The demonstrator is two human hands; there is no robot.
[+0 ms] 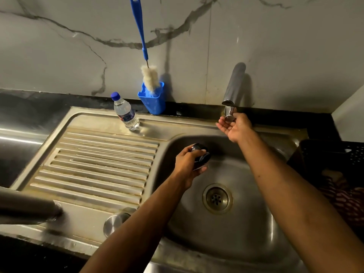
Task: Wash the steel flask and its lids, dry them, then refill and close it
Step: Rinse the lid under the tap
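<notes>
My left hand [189,164] grips a small dark flask lid [201,155] over the steel sink basin [246,233], left of the drain. My right hand [235,126] reaches to the back of the basin, thumb and fingers around the chrome tap knob [229,114] under the tap spout [234,85]. No water is seen running. The steel flask [29,210] lies on its side at the near left of the draining board, blurred and partly out of frame. A round steel lid [116,222] sits on the sink ledge beside it.
A small plastic water bottle [126,112] with a blue cap stands at the back of the draining board [94,164]. A blue bottle brush [149,77] hangs into a blue holder [153,99] on the marble wall. A dark basket [334,154] and striped cloth [342,196] sit right of the sink.
</notes>
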